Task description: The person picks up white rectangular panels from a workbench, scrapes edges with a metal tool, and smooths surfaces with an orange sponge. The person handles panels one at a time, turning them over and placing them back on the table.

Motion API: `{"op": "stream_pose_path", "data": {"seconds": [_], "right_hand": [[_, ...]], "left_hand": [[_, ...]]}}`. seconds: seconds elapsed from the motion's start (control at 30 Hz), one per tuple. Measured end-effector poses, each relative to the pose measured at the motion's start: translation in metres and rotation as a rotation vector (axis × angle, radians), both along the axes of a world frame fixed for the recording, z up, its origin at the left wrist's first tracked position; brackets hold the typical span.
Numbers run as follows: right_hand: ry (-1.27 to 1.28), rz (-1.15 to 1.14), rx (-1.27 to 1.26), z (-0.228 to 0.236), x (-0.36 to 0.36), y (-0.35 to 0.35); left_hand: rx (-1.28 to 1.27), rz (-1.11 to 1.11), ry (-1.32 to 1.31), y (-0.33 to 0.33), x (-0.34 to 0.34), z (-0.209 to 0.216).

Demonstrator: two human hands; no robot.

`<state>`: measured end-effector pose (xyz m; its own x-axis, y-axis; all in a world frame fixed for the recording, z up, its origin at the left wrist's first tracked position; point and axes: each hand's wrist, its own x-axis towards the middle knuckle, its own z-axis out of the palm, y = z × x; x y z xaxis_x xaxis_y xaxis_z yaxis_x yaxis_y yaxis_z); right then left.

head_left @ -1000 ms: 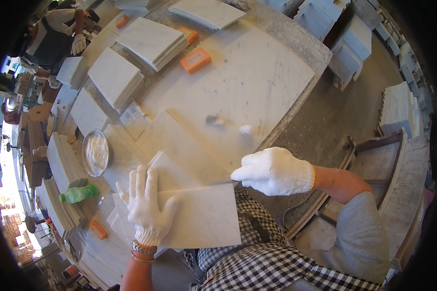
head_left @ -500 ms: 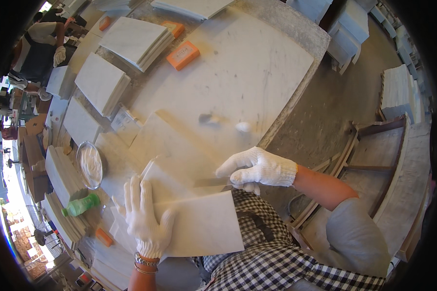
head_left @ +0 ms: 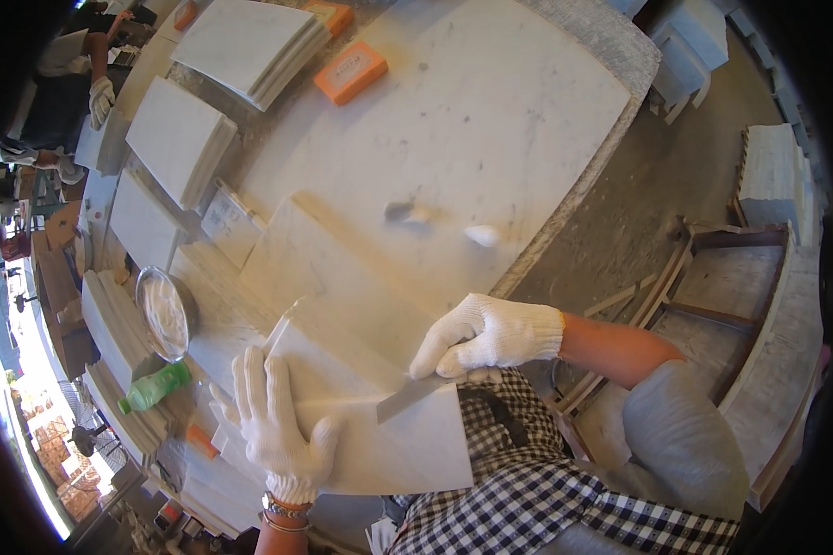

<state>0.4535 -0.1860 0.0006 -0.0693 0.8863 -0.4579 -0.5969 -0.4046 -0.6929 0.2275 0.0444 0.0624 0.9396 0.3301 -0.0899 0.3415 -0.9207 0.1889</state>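
White cotton gloves covered both hands. The right hand (head_left: 486,338) had its fingers curled shut on a flat metal blade (head_left: 415,396), whose long axis ran down and leftward from the fingertips across the marble tile (head_left: 379,435). The left hand (head_left: 273,425) lay open, fingers spread flat on that tile, just beyond the blade's tip. The blade's handle was hidden inside the glove.

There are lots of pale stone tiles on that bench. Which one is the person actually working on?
The tile nearest the person's body. The gloved left hand lies flat on it, and the right hand holds a flat blade against it. The stacked tiles farther up the bench lie untouched.
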Motion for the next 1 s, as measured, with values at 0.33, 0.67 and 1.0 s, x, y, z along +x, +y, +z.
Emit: {"op": "stream_pose_path", "data": {"seconds": [0.33,0.67,1.0], "right_hand": [[0.048,0.028,-0.019,0.003,0.002,0.001],[-0.021,0.001,-0.095,0.010,0.003,-0.009],[-0.895,-0.198,0.388,0.022,0.003,-0.037]], "left_hand": [[-0.019,-0.008,-0.001,0.000,-0.001,0.001],[-0.042,-0.001,-0.015,0.000,-0.001,0.002],[0.048,-0.028,0.023,0.000,0.000,0.003]]}}
